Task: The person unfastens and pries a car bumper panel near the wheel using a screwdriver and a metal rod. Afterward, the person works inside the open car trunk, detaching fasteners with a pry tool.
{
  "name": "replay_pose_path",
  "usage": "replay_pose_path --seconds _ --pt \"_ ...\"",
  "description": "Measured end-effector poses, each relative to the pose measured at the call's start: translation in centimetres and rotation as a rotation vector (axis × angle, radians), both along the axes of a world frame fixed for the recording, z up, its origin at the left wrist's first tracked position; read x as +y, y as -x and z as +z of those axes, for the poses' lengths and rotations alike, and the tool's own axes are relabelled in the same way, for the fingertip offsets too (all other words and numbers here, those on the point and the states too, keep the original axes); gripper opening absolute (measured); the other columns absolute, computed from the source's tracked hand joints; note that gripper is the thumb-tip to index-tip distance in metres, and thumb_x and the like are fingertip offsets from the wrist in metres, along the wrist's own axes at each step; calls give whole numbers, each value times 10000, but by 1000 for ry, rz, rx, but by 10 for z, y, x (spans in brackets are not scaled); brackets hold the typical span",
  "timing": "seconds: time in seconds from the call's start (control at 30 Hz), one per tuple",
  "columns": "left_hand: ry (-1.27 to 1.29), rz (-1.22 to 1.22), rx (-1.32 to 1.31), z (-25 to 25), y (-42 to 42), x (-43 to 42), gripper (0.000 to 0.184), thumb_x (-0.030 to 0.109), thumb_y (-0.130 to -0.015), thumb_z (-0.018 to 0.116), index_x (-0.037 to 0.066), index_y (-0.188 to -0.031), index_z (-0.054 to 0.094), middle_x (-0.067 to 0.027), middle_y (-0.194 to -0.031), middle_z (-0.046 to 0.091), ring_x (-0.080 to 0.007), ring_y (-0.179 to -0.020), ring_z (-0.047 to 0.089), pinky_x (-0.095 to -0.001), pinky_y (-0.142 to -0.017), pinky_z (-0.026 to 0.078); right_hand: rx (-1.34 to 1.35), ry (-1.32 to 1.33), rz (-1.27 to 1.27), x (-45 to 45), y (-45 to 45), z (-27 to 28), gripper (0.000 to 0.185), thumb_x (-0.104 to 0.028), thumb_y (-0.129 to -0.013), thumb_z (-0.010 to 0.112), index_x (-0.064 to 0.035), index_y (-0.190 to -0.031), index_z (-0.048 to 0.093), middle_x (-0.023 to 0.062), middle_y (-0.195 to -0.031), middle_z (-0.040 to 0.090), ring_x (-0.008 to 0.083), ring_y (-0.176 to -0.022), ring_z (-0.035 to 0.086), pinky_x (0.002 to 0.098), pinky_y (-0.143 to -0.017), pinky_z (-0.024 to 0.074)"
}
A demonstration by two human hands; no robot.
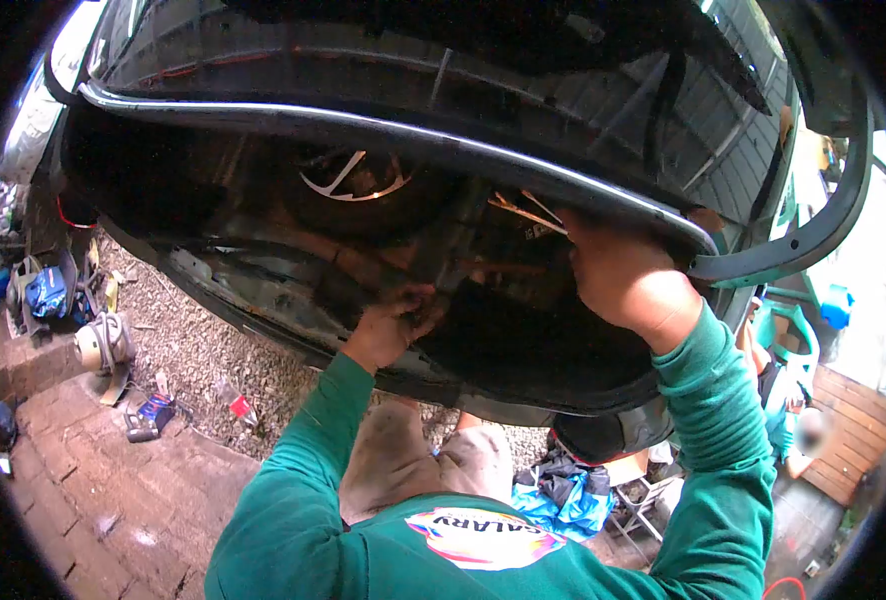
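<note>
I stand at the open rear of a dark car, with both arms over the trunk sill point(523, 398). My left hand point(395, 325) is at the sill's inner side with its fingers curled. What they close on, if anything, is lost in shadow. Farther in on the right, my right hand point(628, 280) is just under the raised edge, its fingertips hidden in the dark. Thin pale strips point(528, 212) lie beside its fingers; I cannot tell whether it grips them. Deeper in the trunk is a wheel with silvery spokes point(358, 180).
The raised trunk lid point(413, 75) hangs over my hands, with a curved hinge arm point(833, 225) at right. Gravel point(188, 320) and brick paving point(153, 480) lie below. Blue and grey cloth point(563, 495) is near my legs. Another person point(788, 425) is at far right.
</note>
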State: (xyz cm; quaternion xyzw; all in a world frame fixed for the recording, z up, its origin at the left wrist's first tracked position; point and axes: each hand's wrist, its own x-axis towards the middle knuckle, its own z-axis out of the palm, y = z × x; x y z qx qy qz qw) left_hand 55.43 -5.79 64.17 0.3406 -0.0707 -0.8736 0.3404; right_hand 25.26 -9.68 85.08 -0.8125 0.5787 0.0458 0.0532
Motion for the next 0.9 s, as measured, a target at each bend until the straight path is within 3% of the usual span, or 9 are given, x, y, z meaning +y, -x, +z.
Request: replay_pose_path --seconds 0.2,0.3,0.37,0.4,0.53,0.6,0.7,0.77,0.9 --pt "-46 -163 -175 -14 -12 6 273 70 -886 534 84 -1144 625 -61 -1052 644 -196 -895 649 -317 -762 528 43 37 57 3 3 -4 545 -107 -847 516 -13 -1382 468 291 -1132 623 434 -1010 625 468 -937 488" --pt "821 -545 -780 -22 -15 5 284 87 -880 538 94 -1150 625 -54 -1041 642 -181 -884 640 -300 -746 518 42 32 52 0 2 -3 543 -97 -836 517 -18 -1372 477 289 -1130 623 429 -1009 626 468 -936 488" --pt "-55 -168 -194 -15 -4 5 267 136 -886 562 100 -1142 627 -39 -1036 646 -152 -865 624 -282 -725 499 65 59 45 0 0 -2 545 -88 -820 526 -15 -1359 488 284 -1132 625 433 -1008 622 474 -937 486" --pt "-52 -170 -195 -11 -5 5 267 136 -886 562 100 -1142 627 -39 -1036 646 -152 -865 624 -282 -725 499 33 23 29 -1 -1 0 552 -84 -814 530 -13 -1359 488 283 -1139 623 436 -1016 618 475 -944 482" --pt "1124 -463 -802 -17 -11 7 299 127 -887 589 112 -1183 629 -20 -1073 657 -171 -895 624 -313 -789 509 -6 -169 -62 -3 -6 10 560 -73 -806 532 -5 -1360 485 288 -1175 608 445 -1061 598 479 -972 463" --pt "1260 -579 -926 -13 -10 3 337 96 -873 612 116 -1210 625 -27 -1104 664 -192 -949 631 -334 -834 519 -8 -148 -58 0 -1 5 565 -67 -803 531 -8 -1363 484 292 -1192 600 443 -1079 592 478 -982 457" --pt "752 -598 -818 23 -3 2 530 -20 -785 670 127 -1289 596 -79 -1167 666 -271 -1100 621 -373 -980 495 -43 -193 -81 -2 3 -1 583 -55 -799 526 -22 -1379 476 299 -1235 578 440 -1124 575 481 -1000 447" --pt "1365 -627 -969 37 0 1 508 92 -856 657 193 -1345 565 -71 -1160 674 -232 -1025 635 -352 -866 521 -92 -170 -51 -3 2 1 593 -60 -802 529 -41 -1392 470 292 -1257 569 437 -1148 565 479 -1010 442" --pt "1139 -717 -620 59 23 5 608 138 -841 682 100 -1409 470 -166 -1300 590 -354 -1197 561 -426 -1014 459 -193 -139 133 -9 -4 16 587 -94 -816 558 -44 -1393 463 289 -1266 563 436 -1155 556 463 -1022 438"
